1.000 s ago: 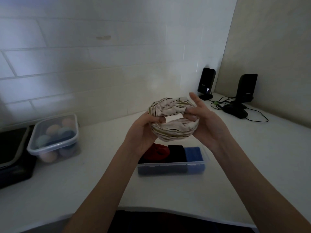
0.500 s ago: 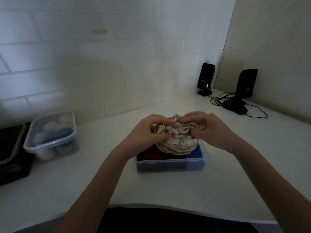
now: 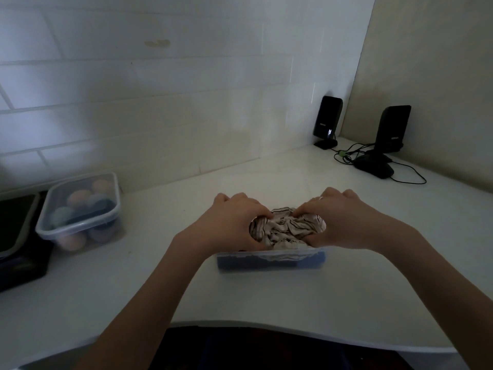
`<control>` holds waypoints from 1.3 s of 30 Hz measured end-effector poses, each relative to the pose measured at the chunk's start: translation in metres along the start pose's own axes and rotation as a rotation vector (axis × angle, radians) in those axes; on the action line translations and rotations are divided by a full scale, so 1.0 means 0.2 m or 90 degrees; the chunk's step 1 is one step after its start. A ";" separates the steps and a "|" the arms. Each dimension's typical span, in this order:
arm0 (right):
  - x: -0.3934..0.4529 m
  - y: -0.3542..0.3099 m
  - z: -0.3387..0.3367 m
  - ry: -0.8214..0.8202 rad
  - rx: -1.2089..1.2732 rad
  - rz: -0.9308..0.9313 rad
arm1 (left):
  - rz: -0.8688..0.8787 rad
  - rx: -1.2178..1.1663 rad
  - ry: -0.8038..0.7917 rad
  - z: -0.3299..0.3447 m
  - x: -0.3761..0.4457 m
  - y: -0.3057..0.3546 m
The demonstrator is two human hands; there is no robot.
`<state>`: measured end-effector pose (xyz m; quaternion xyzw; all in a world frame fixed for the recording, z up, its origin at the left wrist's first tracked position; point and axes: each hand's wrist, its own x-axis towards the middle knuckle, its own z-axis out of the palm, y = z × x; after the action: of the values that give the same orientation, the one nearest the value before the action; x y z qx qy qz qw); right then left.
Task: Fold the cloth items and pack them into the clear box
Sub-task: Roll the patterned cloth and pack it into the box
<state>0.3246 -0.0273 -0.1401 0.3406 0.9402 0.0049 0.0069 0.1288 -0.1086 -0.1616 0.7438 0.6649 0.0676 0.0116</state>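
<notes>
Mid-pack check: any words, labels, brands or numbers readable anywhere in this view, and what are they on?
None can be read.
Left speaker: small pale mark on its front, too blurred to read.
Right speaker: small pale mark on its front, too blurred to read.
Clear box, striped cloth, lidded container: no text visible.
</notes>
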 end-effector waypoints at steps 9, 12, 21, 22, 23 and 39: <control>0.10 0.03 -0.03 -0.182 -0.047 0.018 | 0.019 0.123 -0.058 -0.02 0.06 0.03; 0.11 0.01 -0.02 -0.220 -0.069 0.025 | 0.023 0.145 -0.082 -0.01 0.07 0.03; 0.14 -0.02 -0.02 -0.307 -0.055 -0.012 | 0.003 0.100 -0.137 0.01 0.08 0.03; 0.14 -0.02 -0.02 -0.297 -0.066 -0.015 | 0.000 0.098 -0.142 0.01 0.08 0.03; 0.13 -0.03 -0.02 -0.281 -0.075 -0.017 | -0.002 0.097 -0.148 0.00 0.08 0.03; 0.07 -0.04 -0.08 -0.207 -0.077 -0.018 | 0.022 -0.069 -0.086 -0.02 0.11 0.14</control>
<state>0.3087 -0.0252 -0.1238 0.3228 0.9292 0.0062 0.1796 0.1591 -0.0909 -0.1529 0.7562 0.6451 0.0530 0.0955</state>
